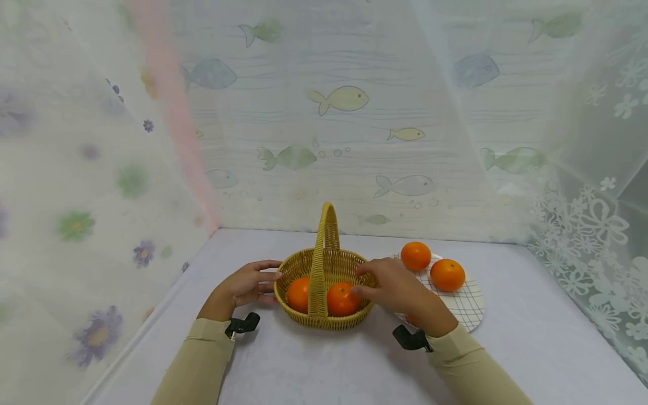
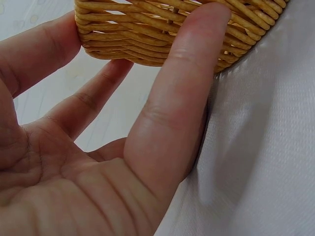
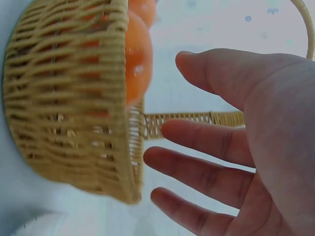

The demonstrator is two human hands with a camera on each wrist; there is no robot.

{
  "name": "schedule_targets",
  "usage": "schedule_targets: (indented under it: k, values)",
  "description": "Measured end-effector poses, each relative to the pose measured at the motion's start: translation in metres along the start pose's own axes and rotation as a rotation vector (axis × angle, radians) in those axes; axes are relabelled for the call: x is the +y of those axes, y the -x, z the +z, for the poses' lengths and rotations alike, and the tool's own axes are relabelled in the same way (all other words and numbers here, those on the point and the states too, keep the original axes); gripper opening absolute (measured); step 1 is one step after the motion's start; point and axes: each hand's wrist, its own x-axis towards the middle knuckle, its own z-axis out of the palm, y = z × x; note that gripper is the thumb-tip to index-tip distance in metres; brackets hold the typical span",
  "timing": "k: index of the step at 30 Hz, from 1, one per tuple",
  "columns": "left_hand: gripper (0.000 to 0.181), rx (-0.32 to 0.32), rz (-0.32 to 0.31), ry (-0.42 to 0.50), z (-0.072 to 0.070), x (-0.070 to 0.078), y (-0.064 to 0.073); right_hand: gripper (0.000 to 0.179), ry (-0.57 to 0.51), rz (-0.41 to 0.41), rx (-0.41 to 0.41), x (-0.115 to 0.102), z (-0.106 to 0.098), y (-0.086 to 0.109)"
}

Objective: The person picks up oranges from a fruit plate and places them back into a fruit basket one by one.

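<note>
A yellow wicker basket (image 1: pixel 324 322) with a tall arched handle stands on the table. One orange (image 1: pixel 298 295) lies left of the handle and another orange (image 1: pixel 344 300) lies right of it. My left hand (image 1: pixel 249 283) rests against the basket's left end, its fingers spread and fairly straight; the left wrist view shows the fingertips at the weave. Over the basket's right rim is my right hand (image 1: pixel 392 286), with extended fingers apart from the fruit. In the right wrist view nothing lies between that hand's thumb and fingers.
Right of the basket, a white plate (image 1: pixel 468 306) with dark grid lines bears an orange (image 1: pixel 415 256) at the back and another orange (image 1: pixel 448 275) beside it. More orange fruit there is mostly hidden behind my right wrist. A fish-patterned curtain (image 1: pixel 344 140) hangs behind the table.
</note>
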Motion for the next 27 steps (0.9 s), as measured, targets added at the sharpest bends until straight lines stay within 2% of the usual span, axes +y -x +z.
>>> schedule_targets:
  k: [3, 11, 22, 24, 27]
  values:
    - [0.052, 0.001, -0.001, -0.003, 0.0, 0.001, 0.0, 0.039, -0.026, 0.017, 0.006, 0.005, -0.004, 0.003]
    - [0.049, 0.003, 0.001, 0.005, 0.0, 0.001, -0.001, 0.046, 0.013, -0.044, 0.083, 0.025, -0.013, 0.013]
    - [0.052, 0.01, 0.0, 0.005, 0.0, 0.001, 0.0, 0.025, 0.044, -0.073, 0.201, 0.051, -0.032, 0.03]
    - [0.052, 0.016, -0.005, 0.004, 0.0, 0.0, 0.0, 0.024, 0.031, -0.054, 0.213, 0.056, -0.036, 0.034]
    - [0.052, 0.019, -0.008, 0.001, 0.002, 0.001, 0.0, 0.028, 0.009, 0.014, 0.218, 0.065, -0.043, 0.041]
